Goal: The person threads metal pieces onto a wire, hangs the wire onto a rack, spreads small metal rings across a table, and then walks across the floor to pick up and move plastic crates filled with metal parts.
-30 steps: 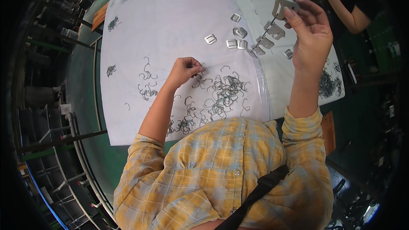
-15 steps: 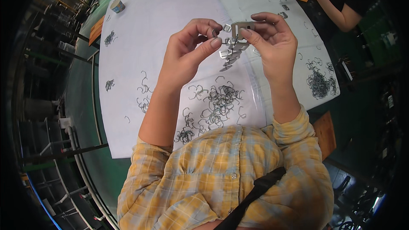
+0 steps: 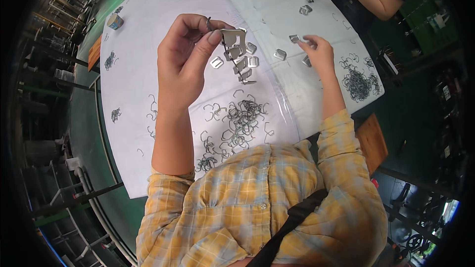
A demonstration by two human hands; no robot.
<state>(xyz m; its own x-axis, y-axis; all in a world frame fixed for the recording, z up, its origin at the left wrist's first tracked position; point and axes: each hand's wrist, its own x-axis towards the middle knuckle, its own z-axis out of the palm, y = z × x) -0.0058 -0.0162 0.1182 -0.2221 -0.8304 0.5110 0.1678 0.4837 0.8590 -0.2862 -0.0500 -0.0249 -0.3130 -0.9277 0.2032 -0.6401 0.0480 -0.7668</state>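
Left hand [image 3: 182, 69] is pinched closed on the top plate [image 3: 230, 37] of a chain of metal plates [image 3: 241, 64], w/ a dark wire hook [image 3: 209, 23] by the fingertips. Prob gripped up top so the rest hangs straight; can't tell if the bottom touches the white tabletop [image 3: 153, 44]. Right hand [image 3: 321, 53] is part-open, fingertips right at a loose buckle [image 3: 294, 38], can't tell if gripped. Hands are well apart, so decent room btwn 'em. Hook pile [image 3: 243, 113] sits bodyside, near the table's close edge.
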